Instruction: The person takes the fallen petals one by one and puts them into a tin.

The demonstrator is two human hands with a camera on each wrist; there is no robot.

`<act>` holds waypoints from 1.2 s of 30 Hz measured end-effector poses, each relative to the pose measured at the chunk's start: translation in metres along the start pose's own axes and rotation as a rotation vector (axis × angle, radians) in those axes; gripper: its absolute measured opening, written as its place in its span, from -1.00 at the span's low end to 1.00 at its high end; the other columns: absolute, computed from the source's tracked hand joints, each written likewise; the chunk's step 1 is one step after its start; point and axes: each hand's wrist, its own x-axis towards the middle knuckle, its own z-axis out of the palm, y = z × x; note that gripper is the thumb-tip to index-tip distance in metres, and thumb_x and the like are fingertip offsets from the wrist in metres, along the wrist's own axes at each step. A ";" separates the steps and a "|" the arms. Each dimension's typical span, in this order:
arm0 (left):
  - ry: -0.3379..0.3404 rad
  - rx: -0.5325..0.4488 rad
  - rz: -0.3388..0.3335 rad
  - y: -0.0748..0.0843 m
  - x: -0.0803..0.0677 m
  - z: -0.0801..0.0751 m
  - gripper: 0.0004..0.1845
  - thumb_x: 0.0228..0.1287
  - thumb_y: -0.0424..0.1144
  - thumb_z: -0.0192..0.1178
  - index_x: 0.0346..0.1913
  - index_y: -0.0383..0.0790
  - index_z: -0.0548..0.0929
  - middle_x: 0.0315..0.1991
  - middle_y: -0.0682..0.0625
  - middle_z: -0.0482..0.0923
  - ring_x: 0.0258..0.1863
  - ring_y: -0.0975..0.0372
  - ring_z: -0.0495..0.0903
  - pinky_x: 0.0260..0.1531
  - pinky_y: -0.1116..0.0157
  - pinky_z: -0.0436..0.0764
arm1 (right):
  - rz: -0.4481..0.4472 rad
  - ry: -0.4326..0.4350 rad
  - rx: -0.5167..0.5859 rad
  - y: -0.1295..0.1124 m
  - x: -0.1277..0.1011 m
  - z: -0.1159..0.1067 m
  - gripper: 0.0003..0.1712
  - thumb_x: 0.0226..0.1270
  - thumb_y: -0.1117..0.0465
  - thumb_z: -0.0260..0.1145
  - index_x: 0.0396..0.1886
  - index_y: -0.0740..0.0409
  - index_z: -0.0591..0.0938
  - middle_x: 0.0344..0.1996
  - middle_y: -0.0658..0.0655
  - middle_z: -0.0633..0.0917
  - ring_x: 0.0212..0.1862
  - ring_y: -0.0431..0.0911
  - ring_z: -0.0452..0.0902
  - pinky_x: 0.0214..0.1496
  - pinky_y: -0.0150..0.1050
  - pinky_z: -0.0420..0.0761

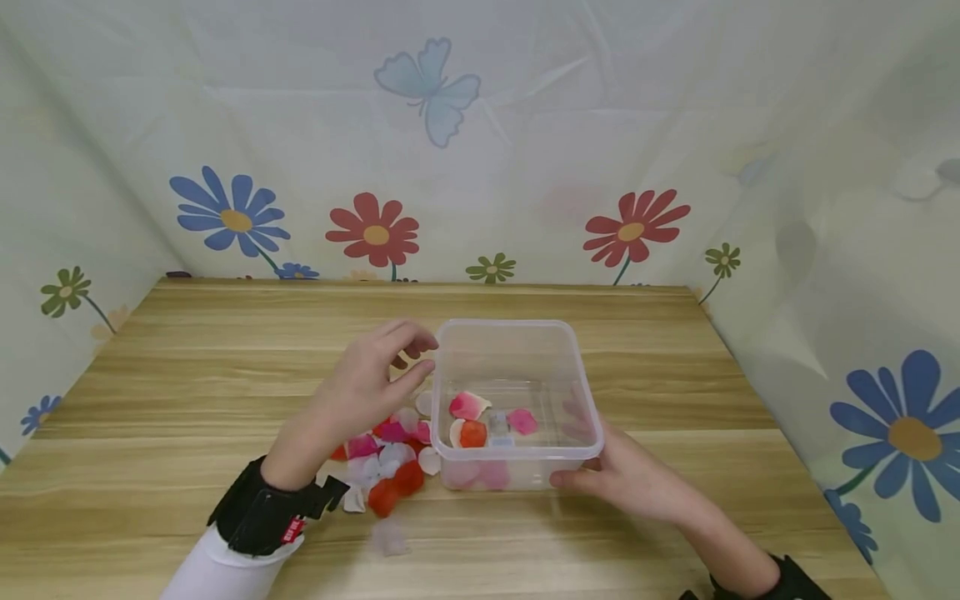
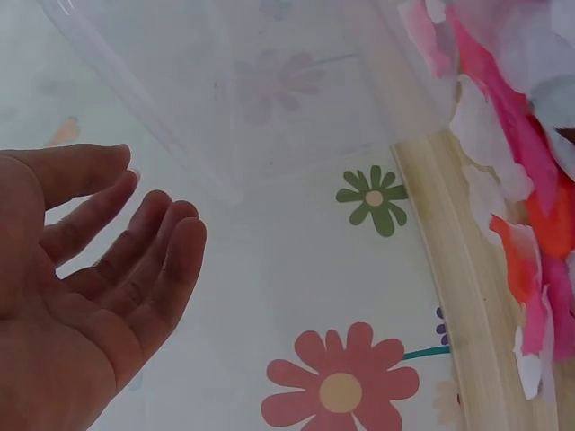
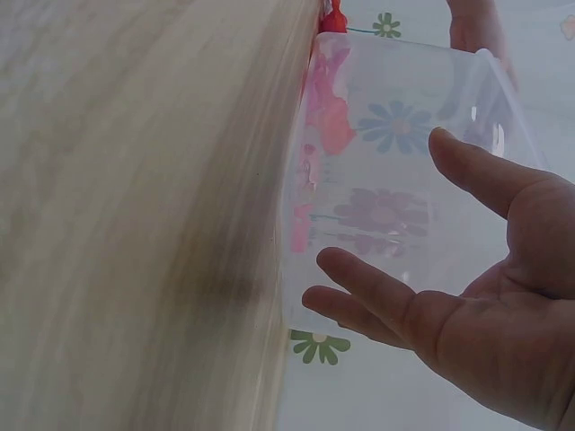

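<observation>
A clear plastic box (image 1: 517,452) without a lid stands on the table, with several petals inside, among them a pink-and-white petal (image 1: 468,406) and an orange petal (image 1: 473,433). My left hand (image 1: 367,379) hovers by the box's left rim, fingers loosely bent and nothing between them; the left wrist view shows the hand (image 2: 117,269) bare. Below it lies a pile of petals (image 1: 397,458) in red, pink and white, against the box's left side. At the box's near right corner is my right hand (image 1: 630,475), its thumb and fingers (image 3: 377,292) spread along the wall.
The wooden table (image 1: 225,358) ends at a pale curtain (image 1: 487,183) printed with flowers and a butterfly, which closes in the back and both sides. One pale petal (image 1: 390,536) lies apart from the pile, toward the near edge.
</observation>
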 end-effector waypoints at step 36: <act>-0.618 0.063 -0.083 -0.028 -0.029 0.018 -0.84 0.22 -0.39 0.47 -0.19 -0.09 0.78 -0.34 0.22 0.62 -0.30 0.25 0.54 -0.18 0.31 0.63 | 0.027 0.011 -0.014 -0.002 0.000 0.000 0.05 0.29 0.35 0.50 0.59 0.16 0.04 0.30 0.42 0.45 0.16 0.16 0.56 0.09 -0.15 0.63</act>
